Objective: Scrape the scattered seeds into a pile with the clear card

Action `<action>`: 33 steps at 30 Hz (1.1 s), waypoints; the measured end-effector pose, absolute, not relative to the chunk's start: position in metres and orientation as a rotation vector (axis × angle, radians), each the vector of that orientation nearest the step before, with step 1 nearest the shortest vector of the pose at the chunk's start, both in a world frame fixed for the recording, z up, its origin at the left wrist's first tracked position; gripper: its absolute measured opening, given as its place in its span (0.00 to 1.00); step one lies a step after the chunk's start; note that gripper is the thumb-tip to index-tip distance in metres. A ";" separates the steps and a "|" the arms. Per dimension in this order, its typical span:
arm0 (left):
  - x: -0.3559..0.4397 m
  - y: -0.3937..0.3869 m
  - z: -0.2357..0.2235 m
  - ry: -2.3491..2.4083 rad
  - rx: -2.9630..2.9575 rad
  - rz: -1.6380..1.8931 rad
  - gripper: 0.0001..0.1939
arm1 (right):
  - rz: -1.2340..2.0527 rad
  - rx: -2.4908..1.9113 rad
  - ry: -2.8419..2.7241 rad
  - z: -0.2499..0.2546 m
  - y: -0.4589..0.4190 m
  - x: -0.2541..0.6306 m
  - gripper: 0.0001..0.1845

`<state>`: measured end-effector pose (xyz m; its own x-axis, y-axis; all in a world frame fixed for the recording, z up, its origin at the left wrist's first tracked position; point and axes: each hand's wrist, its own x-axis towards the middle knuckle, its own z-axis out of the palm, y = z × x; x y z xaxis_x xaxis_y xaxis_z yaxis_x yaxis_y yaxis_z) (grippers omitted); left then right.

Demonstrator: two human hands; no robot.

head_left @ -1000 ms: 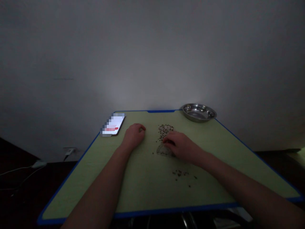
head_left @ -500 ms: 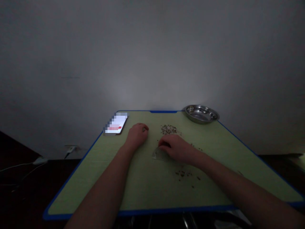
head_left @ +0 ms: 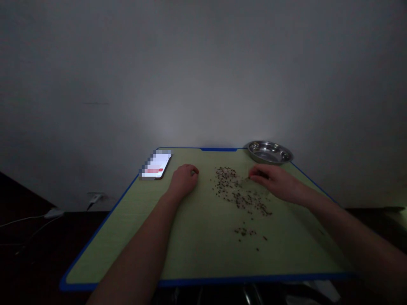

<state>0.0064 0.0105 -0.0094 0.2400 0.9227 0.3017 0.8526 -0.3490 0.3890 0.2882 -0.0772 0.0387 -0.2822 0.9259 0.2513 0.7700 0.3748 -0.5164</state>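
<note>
My left hand [head_left: 184, 178] rests on the table with its fingers curled; whatever may be inside them is hidden. To the right, my right hand [head_left: 274, 180] pinches the edge of a thin see-through piece [head_left: 244, 182], faint and blurred, which looks like plastic. Left of and below those fingertips lies a loose spread of small dark and pale grains [head_left: 227, 182], like seeds mixed with rice. A smaller scatter of dark grains [head_left: 244, 231] sits nearer to me.
A steel bowl [head_left: 269, 153] stands at the table's back right corner, close to the wall. On the back left lies a phone [head_left: 155, 165] with its screen lit. The pale green table [head_left: 133, 237] has a blue rim. A power strip [head_left: 54, 213] with cables is at the far left.
My right hand has moved right and slightly away from me, with the see-through piece. Grains it covered now show, spread wider toward the lower right. My left hand has stayed put.
</note>
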 end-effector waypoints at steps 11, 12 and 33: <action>0.005 0.012 -0.009 1.708 2.349 0.741 0.14 | 0.714 -1.470 -2.150 0.019 -0.129 0.330 0.11; 0.005 0.012 -0.009 1.711 2.350 0.740 0.14 | 0.725 -1.453 -2.155 0.017 -0.127 0.326 0.10; 0.005 0.012 -0.010 1.690 2.356 0.739 0.15 | 0.356 -1.326 -2.185 0.012 -0.028 0.233 0.04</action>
